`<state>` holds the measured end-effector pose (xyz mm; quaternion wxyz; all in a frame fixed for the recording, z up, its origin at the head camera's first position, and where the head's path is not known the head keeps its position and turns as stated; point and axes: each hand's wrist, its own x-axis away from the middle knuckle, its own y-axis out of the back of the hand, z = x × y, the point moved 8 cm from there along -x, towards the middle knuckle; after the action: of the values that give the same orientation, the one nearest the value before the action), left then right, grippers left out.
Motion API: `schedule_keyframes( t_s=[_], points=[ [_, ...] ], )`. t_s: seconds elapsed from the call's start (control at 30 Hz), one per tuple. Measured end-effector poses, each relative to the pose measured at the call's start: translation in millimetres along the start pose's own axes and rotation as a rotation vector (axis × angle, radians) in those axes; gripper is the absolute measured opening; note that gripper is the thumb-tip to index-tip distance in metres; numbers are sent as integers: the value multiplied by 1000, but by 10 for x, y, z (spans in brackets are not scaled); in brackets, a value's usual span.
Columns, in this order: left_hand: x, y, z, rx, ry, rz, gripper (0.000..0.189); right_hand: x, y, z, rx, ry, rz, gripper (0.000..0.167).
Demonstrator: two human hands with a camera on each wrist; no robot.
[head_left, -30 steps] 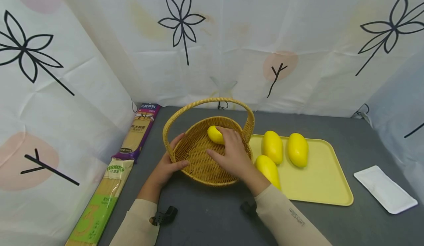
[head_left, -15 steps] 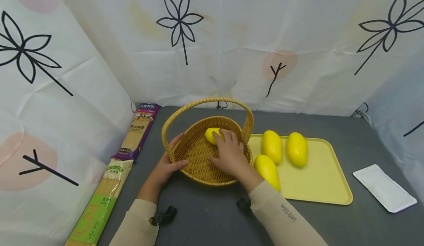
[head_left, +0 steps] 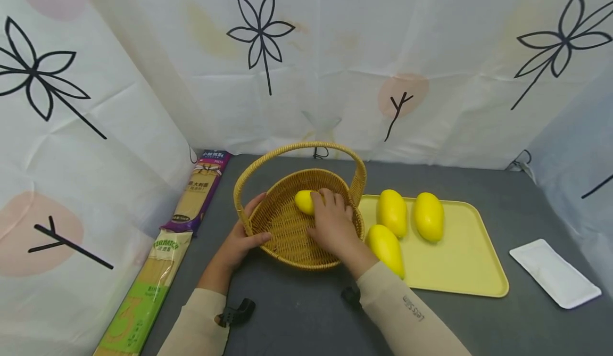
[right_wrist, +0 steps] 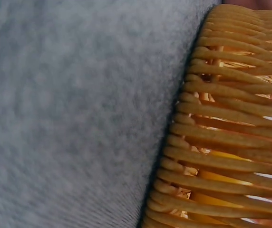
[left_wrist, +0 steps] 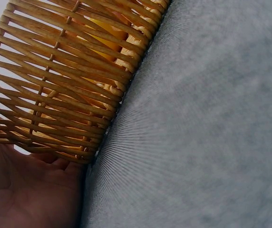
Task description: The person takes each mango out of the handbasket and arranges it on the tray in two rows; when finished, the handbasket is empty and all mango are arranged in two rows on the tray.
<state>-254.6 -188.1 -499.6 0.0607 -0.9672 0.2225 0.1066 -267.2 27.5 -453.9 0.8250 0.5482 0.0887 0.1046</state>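
In the head view a woven wicker basket (head_left: 289, 233) with a tall arched handle stands on the dark tabletop. My left hand (head_left: 241, 236) grips its left side, thumb over the rim; the left wrist view shows the palm (left_wrist: 36, 190) against the woven wall (left_wrist: 55, 85). A yellow mango (head_left: 304, 201) lies inside toward the back. Reaching in from the right, my right hand (head_left: 332, 223) has its fingers curled over the mango's right end, which they partly hide. Yellow also shows through the weave (right_wrist: 217, 185) in the right wrist view.
Right of the basket, a pale yellow tray (head_left: 460, 260) bears three more mangoes (head_left: 428, 216). A white rectangular dish (head_left: 555, 273) lies at far right. Two pasta packets, one purple (head_left: 198, 191) and one green (head_left: 143, 292), line the left side. A printed white curtain (head_left: 335, 52) hangs behind.
Inside the basket the mango has shifted slightly left and toward me. My right hand has moved a little left, its fingers now over the mango's end. My left hand stays put.
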Motion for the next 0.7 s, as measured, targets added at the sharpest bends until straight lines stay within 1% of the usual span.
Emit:
schedule_keyframes(
  t_s=[0.1,0.17,0.23,0.37,0.43,0.57,0.7],
  points=[
    [5,6,15,1,4,0,92,8,-14,9,9,16,9,82],
    [7,10,23,1,3,-1,92,6,-34,14,-20,36,27,77],
    [9,13,33,1,6,-2,92,4,-60,19,-86,59,56,73],
    [10,21,56,1,16,-3,92,-11,-95,2,-246,77,102,72],
    [9,24,68,5,20,-1,92,-20,-81,-3,-308,86,101,71],
    [7,29,80,13,23,1,92,-34,-23,-22,-422,77,72,69],
    [5,26,74,9,21,1,92,-23,33,-30,-486,65,47,71]
  ],
)
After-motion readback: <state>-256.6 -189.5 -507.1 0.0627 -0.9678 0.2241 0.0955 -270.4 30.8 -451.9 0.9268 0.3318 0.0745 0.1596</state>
